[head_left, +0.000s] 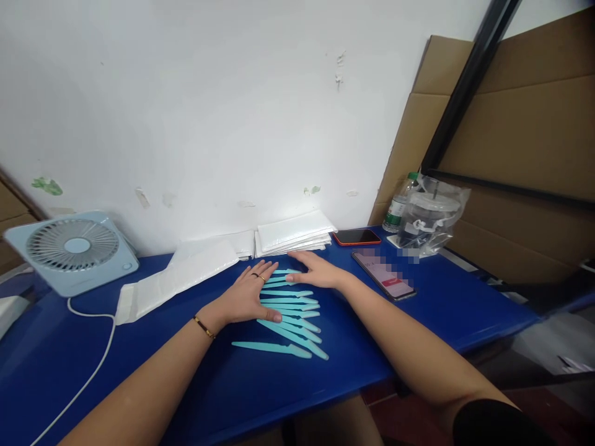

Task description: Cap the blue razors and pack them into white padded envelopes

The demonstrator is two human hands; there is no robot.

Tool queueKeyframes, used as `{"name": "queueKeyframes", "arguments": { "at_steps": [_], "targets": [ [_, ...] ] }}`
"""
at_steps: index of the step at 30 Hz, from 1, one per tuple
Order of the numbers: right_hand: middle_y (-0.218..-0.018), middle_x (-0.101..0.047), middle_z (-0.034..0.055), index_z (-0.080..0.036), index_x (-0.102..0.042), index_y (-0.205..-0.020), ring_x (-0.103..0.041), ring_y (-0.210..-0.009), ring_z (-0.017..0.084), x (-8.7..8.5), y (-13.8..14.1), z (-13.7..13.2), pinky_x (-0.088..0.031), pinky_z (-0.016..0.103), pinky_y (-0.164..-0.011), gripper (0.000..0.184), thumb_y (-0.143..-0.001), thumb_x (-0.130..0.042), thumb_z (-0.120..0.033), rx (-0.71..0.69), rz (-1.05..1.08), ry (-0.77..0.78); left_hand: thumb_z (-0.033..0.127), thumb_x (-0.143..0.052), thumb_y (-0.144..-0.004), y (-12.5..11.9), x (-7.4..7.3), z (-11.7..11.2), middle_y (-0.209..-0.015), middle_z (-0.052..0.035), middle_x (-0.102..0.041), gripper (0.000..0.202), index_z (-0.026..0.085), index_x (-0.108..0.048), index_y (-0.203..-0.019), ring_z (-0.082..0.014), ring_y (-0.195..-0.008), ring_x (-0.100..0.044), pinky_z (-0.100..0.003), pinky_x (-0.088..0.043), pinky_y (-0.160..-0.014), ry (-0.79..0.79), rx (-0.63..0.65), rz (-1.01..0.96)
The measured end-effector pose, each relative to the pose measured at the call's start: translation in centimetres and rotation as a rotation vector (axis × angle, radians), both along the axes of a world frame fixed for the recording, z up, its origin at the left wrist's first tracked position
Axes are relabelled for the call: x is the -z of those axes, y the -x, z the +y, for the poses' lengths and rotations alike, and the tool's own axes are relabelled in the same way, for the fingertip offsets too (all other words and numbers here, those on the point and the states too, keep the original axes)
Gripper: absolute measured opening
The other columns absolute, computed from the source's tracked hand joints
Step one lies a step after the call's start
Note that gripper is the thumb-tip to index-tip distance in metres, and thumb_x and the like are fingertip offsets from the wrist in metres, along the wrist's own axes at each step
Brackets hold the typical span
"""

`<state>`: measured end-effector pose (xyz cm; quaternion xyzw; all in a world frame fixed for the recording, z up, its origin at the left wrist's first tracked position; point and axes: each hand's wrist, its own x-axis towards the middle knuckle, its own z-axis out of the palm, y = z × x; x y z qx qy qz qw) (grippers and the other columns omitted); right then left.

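Several light-blue plastic knives [290, 310] lie in a row on the blue table [232, 384], most of them side by side, one knife [272, 349] apart at the near end. My left hand [248, 296] rests flat on the left ends of the row, fingers stretched out, rings on two fingers, a bracelet at the wrist. My right hand [316, 271] lies flat at the far end of the row, fingers pointing left over the top knives. Neither hand grips anything.
White flat packets lie in a long strip [179, 279] at the left and in a stack [292, 234] by the wall. A small fan [72, 251] with a white cable stands far left. Two phones [357, 236] [383, 274], a bottle and a bagged cup [427, 217] sit right.
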<state>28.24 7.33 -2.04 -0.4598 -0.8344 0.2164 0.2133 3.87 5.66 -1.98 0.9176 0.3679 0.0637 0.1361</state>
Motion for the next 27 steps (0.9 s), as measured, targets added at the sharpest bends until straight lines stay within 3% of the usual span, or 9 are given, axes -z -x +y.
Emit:
{"name": "queueKeyframes", "arguments": {
  "at_steps": [3, 5, 9, 11, 14, 17, 21, 24, 27],
  "targets": [
    [-0.149, -0.021, 0.0115, -0.022, -0.018, -0.144, -0.021, -0.135, 0.030, -1.0, 0.4, -1.7, -0.023, 0.044, -0.107, 0.093, -0.070, -0.058, -0.063, -0.130, -0.060, 0.239, 0.069, -0.066, -0.051, 0.2, -0.2, -0.3, -0.151, -0.0129, -0.004, 0.124, 0.025, 0.003, -0.144, -0.0342, -0.137, -0.004, -0.054, -0.005, -0.108, 0.057, 0.072, 0.089],
    [-0.151, -0.014, 0.0120, -0.022, -0.012, -0.145, -0.012, -0.137, 0.033, -1.3, 0.7, -3.0, -0.018, 0.046, -0.109, 0.105, -0.063, -0.064, -0.063, -0.164, -0.123, 0.307, 0.067, -0.068, -0.049, 0.2, -0.2, -1.0, -0.151, -0.0138, -0.003, 0.127, 0.024, 0.004, -0.144, -0.0340, -0.137, -0.005, -0.054, -0.005, -0.108, 0.081, 0.099, 0.143],
    [-0.151, -0.006, 0.0141, -0.019, -0.003, -0.145, -0.003, -0.137, 0.035, -1.0, 1.4, -5.9, -0.006, 0.050, -0.111, 0.125, -0.050, -0.074, -0.058, -0.206, -0.223, 0.258, 0.068, -0.066, -0.051, 0.1, -0.3, -3.1, -0.151, -0.0148, -0.011, 0.125, 0.021, 0.002, -0.144, -0.0328, -0.137, -0.012, -0.049, -0.009, -0.109, 0.057, 0.088, 0.168],
    [-0.151, -0.006, 0.0155, -0.016, -0.003, -0.145, -0.003, -0.138, 0.034, -0.7, 1.6, -7.4, -0.007, 0.048, -0.111, 0.125, -0.051, -0.074, -0.058, -0.213, -0.226, 0.223, 0.070, -0.064, -0.053, 0.0, -0.4, -4.2, -0.148, -0.0155, -0.019, 0.121, 0.018, -0.004, -0.145, -0.0326, -0.135, -0.017, -0.046, -0.016, -0.108, 0.035, 0.047, 0.148],
    [-0.150, -0.013, 0.0166, -0.013, -0.009, -0.145, -0.012, -0.137, 0.032, -0.7, 1.7, -9.6, -0.019, 0.043, -0.109, 0.113, -0.060, -0.067, -0.060, -0.199, -0.202, 0.209, 0.071, -0.060, -0.058, -0.1, -0.7, -5.9, -0.141, -0.0144, -0.034, 0.105, 0.019, -0.022, -0.141, -0.0319, -0.129, -0.028, -0.042, -0.028, -0.102, 0.004, -0.015, 0.116],
    [-0.148, -0.021, 0.0153, -0.015, -0.017, -0.144, -0.019, -0.135, 0.032, -0.9, 1.5, -11.3, -0.021, 0.042, -0.108, 0.104, -0.064, -0.064, -0.061, -0.181, -0.182, 0.184, 0.065, -0.059, -0.066, -0.1, -1.0, -7.3, -0.127, -0.0097, -0.046, 0.076, 0.025, -0.041, -0.128, -0.0289, -0.119, -0.039, -0.039, -0.036, -0.092, -0.024, -0.040, 0.096],
    [-0.142, -0.030, 0.0161, -0.016, -0.029, -0.139, -0.027, -0.128, 0.035, -0.8, 1.7, -12.9, -0.026, 0.048, -0.102, 0.098, -0.061, -0.063, -0.064, -0.085, -0.227, 0.083, 0.055, -0.058, -0.073, -0.4, -1.2, -8.7, -0.116, -0.0072, -0.052, 0.051, 0.026, -0.049, -0.114, -0.0268, -0.108, -0.046, -0.037, -0.039, -0.085, -0.093, -0.067, 0.098],
    [-0.121, -0.047, 0.0133, -0.018, -0.048, -0.121, -0.041, -0.111, 0.031, -0.4, 2.4, -13.6, -0.038, 0.045, -0.087, 0.061, -0.070, -0.059, -0.051, -0.020, -0.295, -0.034, 0.050, -0.056, -0.076, -1.1, -1.2, -9.2, -0.109, -0.0081, -0.054, 0.041, 0.023, -0.051, -0.106, -0.0271, -0.103, -0.049, -0.037, -0.041, -0.081, -0.145, -0.058, 0.135],
    [-0.105, -0.049, 0.0115, -0.017, -0.052, -0.104, -0.046, -0.099, 0.025, -0.1, 3.0, -13.5, -0.042, 0.036, -0.077, 0.033, -0.074, -0.053, -0.028, 0.014, -0.330, -0.117, 0.038, -0.052, -0.078, -2.3, -0.9, -9.2, -0.103, -0.0101, -0.057, 0.027, 0.019, -0.053, -0.098, -0.0260, -0.099, -0.050, -0.036, -0.042, -0.082, -0.179, -0.052, 0.176]
  ]
}}
